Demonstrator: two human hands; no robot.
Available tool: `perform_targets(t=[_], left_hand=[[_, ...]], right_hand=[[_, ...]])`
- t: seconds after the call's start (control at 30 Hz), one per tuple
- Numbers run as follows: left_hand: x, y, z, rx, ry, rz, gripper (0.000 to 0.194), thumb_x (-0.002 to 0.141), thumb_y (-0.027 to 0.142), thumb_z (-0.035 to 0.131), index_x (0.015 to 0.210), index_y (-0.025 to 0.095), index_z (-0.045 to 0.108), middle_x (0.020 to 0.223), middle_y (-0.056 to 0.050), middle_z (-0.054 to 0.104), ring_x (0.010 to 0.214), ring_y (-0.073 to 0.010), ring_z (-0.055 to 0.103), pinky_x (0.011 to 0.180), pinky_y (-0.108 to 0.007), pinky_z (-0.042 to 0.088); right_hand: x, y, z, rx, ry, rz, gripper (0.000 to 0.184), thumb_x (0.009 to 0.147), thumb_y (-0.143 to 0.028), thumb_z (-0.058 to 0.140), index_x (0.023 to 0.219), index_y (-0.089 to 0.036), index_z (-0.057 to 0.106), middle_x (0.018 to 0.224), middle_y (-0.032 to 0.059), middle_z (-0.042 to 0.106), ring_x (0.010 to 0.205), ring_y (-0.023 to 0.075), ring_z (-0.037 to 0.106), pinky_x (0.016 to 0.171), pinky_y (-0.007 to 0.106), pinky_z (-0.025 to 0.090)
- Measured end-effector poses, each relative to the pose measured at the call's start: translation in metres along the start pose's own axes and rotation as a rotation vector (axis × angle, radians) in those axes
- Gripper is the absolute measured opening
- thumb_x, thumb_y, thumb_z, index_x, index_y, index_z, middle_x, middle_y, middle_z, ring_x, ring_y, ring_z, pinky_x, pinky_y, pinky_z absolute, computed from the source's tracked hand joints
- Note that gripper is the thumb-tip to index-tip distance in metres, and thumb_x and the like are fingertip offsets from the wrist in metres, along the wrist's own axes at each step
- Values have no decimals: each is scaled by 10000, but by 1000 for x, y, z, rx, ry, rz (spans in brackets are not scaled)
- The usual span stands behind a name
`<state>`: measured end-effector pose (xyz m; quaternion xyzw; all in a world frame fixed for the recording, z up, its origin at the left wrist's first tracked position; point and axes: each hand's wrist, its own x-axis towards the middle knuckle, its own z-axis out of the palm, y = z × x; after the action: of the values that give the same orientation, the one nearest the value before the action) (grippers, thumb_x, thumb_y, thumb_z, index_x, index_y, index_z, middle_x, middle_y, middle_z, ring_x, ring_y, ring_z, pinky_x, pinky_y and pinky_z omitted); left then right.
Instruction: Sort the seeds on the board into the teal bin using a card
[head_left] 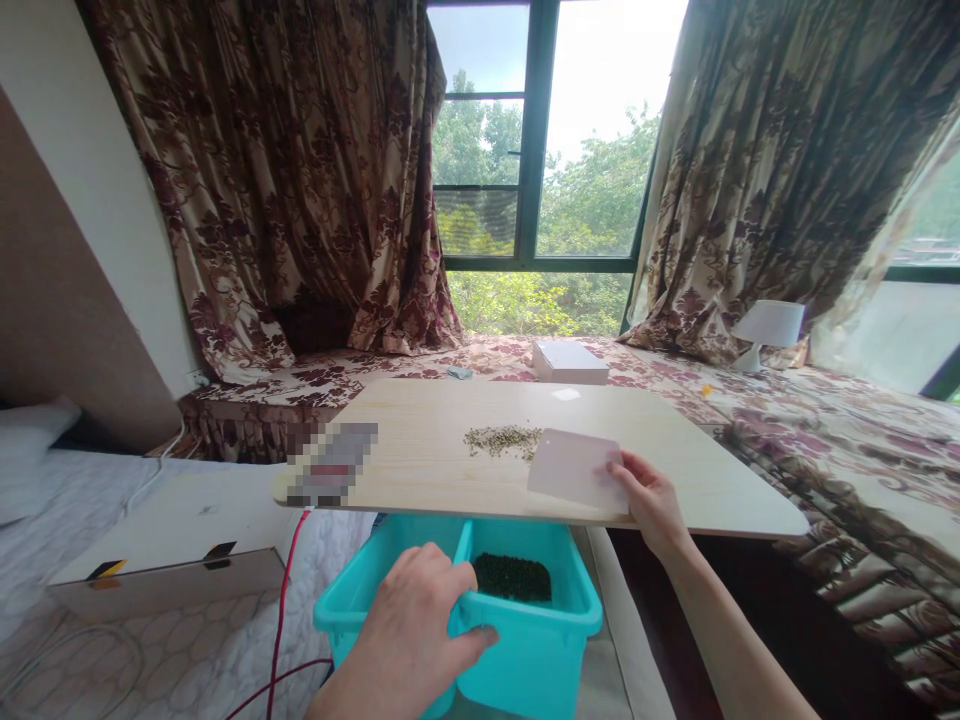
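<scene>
The left hand (416,615) grips the divider end of a teal bin (525,650), whose right compartment holds dark green grains (514,578). Over the pale desk (697,485), the right hand (651,497) holds a whitish sheet (574,470) just beside scattered greenish grains (499,440).

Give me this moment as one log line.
left hand: grips bin at front | right hand: holds card at right end of seeds on board | bin's right half: dark grains
</scene>
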<state>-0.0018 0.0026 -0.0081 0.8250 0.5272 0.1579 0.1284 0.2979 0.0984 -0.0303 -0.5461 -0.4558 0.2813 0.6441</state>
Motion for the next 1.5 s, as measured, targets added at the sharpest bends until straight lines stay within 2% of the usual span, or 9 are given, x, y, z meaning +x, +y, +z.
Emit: perform_targets(t=[0.1,0.3,0.53,0.7,0.77,1.03,1.5], left_hand=[[0,1,-2,-2,-2,4,135,738,309,651,785,202,584,806,-12,568,840,-203,505,777,-344,359],[1,0,-2,-3,-2,-5,127,737,299,657,788,204,589,808,-11,569,842,-206,507,775,-346,357],[1,-1,2,2,4,12,123,730,290,664,765,202,585,800,-11,576,831,-200,511,764,-340,362],[2,-1,2,17,-11,19,130,727,298,663,766,203,582,810,-17,588,837,-204,518,775,-350,370],[2,0,1,22,-18,18,135,722,301,664,765,205,580,812,-18,593,837,-206,522,781,-356,373],[2,2,0,18,-4,16,138,715,295,671,760,205,576,798,-15,592,835,-209,530,793,-359,378],[2,1,0,12,-10,21,129,735,304,647,776,198,584,811,-23,596,843,-205,523,810,-355,370]], right_hand=[[2,2,2,2,51,-7,351,634,-414,691,888,-171,701,800,72,753,720,216,681,645,304,521],[2,0,5,-46,46,-15,382,638,-441,683,892,-156,702,814,88,755,737,231,683,640,317,523],[0,1,-2,14,-57,45,331,619,-404,711,851,-167,718,718,57,744,694,218,680,612,291,521],[5,8,-1,83,173,-5,405,646,-438,692,944,-163,697,860,79,748,727,210,687,629,290,532],[6,10,2,58,205,-18,418,662,-455,679,955,-156,691,894,90,745,758,217,688,648,296,535],[6,9,5,-26,129,-39,466,677,-493,663,1007,-166,683,872,86,750,777,234,693,637,306,545],[2,1,7,-41,124,-45,430,680,-437,656,1002,-154,689,844,82,750,739,226,687,636,313,542]])
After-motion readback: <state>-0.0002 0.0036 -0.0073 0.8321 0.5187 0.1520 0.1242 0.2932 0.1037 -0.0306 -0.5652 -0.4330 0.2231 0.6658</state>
